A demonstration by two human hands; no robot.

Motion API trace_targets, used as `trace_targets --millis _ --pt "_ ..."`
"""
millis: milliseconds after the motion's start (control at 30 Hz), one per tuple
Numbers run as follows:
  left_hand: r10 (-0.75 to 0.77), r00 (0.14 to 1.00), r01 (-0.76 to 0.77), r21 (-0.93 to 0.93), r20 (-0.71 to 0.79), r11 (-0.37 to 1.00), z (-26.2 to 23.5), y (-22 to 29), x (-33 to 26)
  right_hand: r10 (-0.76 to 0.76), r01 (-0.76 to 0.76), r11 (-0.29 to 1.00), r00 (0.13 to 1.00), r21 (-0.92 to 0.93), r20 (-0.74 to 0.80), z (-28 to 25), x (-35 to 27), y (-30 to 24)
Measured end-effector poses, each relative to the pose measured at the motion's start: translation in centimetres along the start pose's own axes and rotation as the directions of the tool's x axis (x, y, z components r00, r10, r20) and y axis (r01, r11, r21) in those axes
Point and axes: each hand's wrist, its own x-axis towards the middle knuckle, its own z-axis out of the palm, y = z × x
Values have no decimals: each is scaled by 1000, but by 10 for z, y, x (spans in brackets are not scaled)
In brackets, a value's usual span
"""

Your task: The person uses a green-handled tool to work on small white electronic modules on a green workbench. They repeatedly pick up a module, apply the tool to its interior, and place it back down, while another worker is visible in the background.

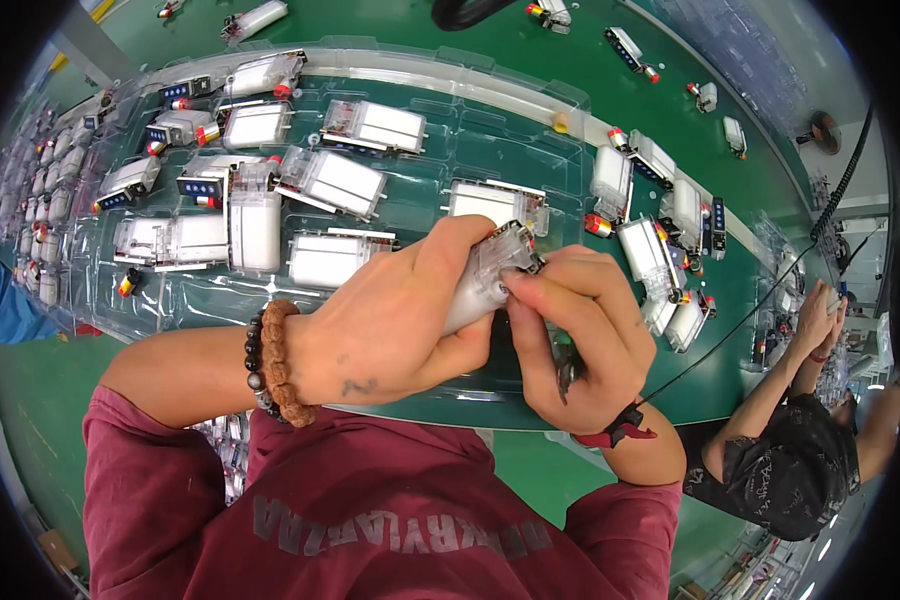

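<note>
Green desk [590, 90] carries a clear tray [450, 150]; left hand [390, 320] clasps the white module [475, 290], right hand [580, 340] pinches its end—a slip could drop it.

The left hand [390, 325] grips a white-and-clear part [485, 275] while the right hand [580, 335] pinches its end, above a clear tray [440, 170] of similar parts on the green surface [450, 35].

Clear plastic tray [490, 75], white battery packs [255, 228], green table [420, 20]
</note>
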Motion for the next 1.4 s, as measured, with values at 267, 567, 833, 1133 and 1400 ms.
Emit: trace_targets --millis 267,567,833,1133,1400 --pt "25 999 -25 0 22 1000 -3 4 1 -98 105 989 992 -105 76 -8 -1 -1" --pt "50 999 -51 16 9 999 -3 4 0 -154 170 966 984 -196 94 -7 -1 0" --pt "93 995 -93 7 -22 996 -3 2 2 -156 184 961 977 -208 146 -10 0 2" --pt "55 998 -55 -4 14 998 -4 3 1 -155 179 976 972 -123 178 -13 4 3" --pt "-91 995 88 71 34 994 -2 12 6 -201 235 943 966 -236 161 -9 5 0"
